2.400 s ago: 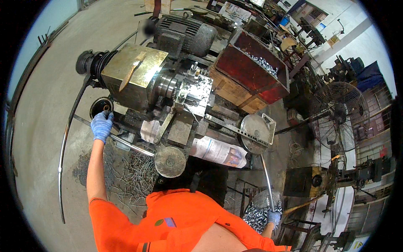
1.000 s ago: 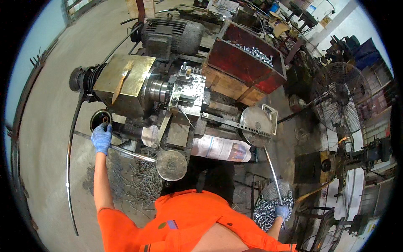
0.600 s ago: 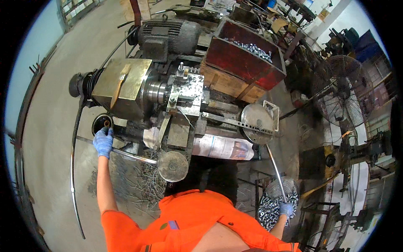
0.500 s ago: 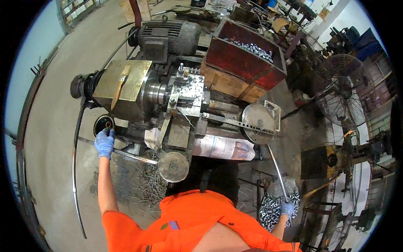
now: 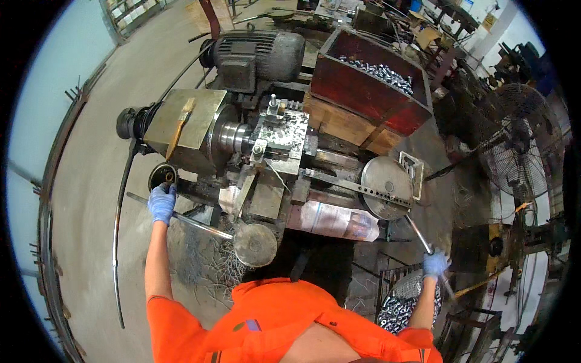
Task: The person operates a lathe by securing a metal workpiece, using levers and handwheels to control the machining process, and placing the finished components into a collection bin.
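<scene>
Blue gloves cover both hands. My left hand (image 5: 161, 204) is closed at the near rim of a black round bowl-like part (image 5: 155, 175), which has a brass-coloured ring inside; the fingertips are partly hidden. My right hand (image 5: 436, 264) is wrapped round a long metal lever (image 5: 417, 232), whose upper end meets a round metal disc (image 5: 385, 181). Between the hands stands a small lathe-like machine with a bright chuck (image 5: 235, 138) and a chip-covered tool slide (image 5: 281, 136). A second bar (image 5: 196, 223) slopes from below my left hand to a smaller disc (image 5: 255, 245).
A wood-handled brush (image 5: 180, 129) lies on the machine housing (image 5: 203, 104). Behind are a motor (image 5: 260, 57) and a red bin (image 5: 369, 91) of small metal parts. A basket (image 5: 408, 287) of shiny parts sits below my right forearm. A caged fan (image 5: 514, 142) stands right.
My right hand and the lever have swung outward to the right and away from me, off the basket. My left hand stays at the bowl-like part. The whole view has shifted slightly.
</scene>
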Demonstrator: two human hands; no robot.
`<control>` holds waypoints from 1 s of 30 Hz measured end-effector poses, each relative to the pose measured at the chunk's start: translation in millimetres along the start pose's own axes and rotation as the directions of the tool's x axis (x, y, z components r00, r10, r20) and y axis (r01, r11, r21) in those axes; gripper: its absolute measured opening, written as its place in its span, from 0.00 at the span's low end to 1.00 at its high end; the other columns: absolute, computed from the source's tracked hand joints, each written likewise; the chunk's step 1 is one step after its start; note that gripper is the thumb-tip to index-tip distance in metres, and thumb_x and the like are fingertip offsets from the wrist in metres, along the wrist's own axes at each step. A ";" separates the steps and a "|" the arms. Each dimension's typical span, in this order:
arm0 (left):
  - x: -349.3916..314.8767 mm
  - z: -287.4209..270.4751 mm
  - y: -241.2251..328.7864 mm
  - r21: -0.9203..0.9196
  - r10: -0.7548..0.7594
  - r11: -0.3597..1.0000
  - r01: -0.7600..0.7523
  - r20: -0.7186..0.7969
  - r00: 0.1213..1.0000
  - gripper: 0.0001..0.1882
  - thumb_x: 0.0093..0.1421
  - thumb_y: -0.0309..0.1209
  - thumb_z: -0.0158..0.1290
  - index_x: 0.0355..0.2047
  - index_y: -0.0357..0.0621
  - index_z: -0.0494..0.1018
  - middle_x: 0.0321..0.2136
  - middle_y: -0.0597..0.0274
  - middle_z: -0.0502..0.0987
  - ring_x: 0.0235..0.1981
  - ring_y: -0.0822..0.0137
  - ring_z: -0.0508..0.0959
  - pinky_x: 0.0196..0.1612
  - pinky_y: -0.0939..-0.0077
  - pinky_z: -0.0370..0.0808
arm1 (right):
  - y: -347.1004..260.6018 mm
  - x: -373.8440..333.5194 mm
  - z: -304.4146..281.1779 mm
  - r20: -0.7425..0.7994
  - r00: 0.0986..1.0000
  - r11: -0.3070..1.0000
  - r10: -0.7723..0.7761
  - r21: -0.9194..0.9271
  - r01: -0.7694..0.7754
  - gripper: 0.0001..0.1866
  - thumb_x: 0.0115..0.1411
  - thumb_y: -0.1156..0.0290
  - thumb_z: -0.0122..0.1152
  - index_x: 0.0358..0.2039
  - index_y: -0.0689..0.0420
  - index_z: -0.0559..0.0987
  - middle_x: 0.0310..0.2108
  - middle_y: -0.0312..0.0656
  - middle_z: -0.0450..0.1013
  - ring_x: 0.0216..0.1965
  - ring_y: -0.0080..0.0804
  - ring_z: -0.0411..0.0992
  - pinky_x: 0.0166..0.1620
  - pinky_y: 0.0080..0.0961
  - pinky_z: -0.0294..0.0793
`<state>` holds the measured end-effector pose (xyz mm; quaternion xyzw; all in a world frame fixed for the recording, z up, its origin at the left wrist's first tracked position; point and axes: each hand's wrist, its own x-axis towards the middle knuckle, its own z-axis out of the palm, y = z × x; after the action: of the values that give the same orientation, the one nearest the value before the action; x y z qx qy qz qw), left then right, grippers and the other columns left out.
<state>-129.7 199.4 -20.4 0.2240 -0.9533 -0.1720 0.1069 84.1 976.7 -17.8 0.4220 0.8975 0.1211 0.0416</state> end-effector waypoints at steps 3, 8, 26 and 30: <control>-5.1 0.2 6.4 -0.050 0.026 0.998 -0.027 -0.023 0.999 0.15 0.54 0.44 0.52 0.34 0.47 0.78 0.29 0.52 0.78 0.32 0.51 0.77 0.35 0.61 0.73 | -11.9 59.8 -7.0 -0.079 0.997 0.997 0.009 -0.071 -0.015 0.24 0.54 0.50 0.50 0.47 0.49 0.75 0.49 0.48 0.68 0.56 0.51 0.59 0.58 0.49 0.52; -0.9 7.2 12.8 0.015 0.053 0.999 -0.052 -0.074 0.996 0.15 0.54 0.44 0.52 0.32 0.48 0.78 0.28 0.52 0.78 0.32 0.51 0.77 0.35 0.59 0.72 | -66.4 152.6 -12.4 -0.106 0.988 0.992 0.110 -0.056 -0.117 0.28 0.53 0.50 0.51 0.53 0.48 0.70 0.55 0.52 0.61 0.57 0.51 0.58 0.58 0.48 0.54; -9.0 13.0 -5.8 -0.121 0.039 0.991 -0.052 -0.104 0.994 0.16 0.55 0.46 0.51 0.34 0.48 0.78 0.28 0.53 0.78 0.30 0.54 0.78 0.34 0.62 0.73 | -243.9 -102.6 -169.0 -0.126 0.560 0.118 -0.819 0.918 0.379 0.15 0.52 0.66 0.62 0.37 0.61 0.80 0.33 0.42 0.78 0.34 0.26 0.74 0.40 0.24 0.72; -12.9 -0.3 9.3 -0.267 0.045 0.961 -0.067 -0.089 0.995 0.16 0.55 0.45 0.51 0.35 0.48 0.78 0.29 0.51 0.78 0.31 0.53 0.78 0.35 0.64 0.73 | -324.8 -144.7 -191.9 -0.162 0.313 0.077 -0.936 0.773 0.629 0.16 0.51 0.62 0.61 0.37 0.59 0.79 0.36 0.47 0.76 0.39 0.39 0.75 0.44 0.28 0.72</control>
<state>-121.9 213.1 -18.3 0.1871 -0.9219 -0.2875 0.1801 -100.1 631.1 81.8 -0.1577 0.9082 -0.3736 0.1038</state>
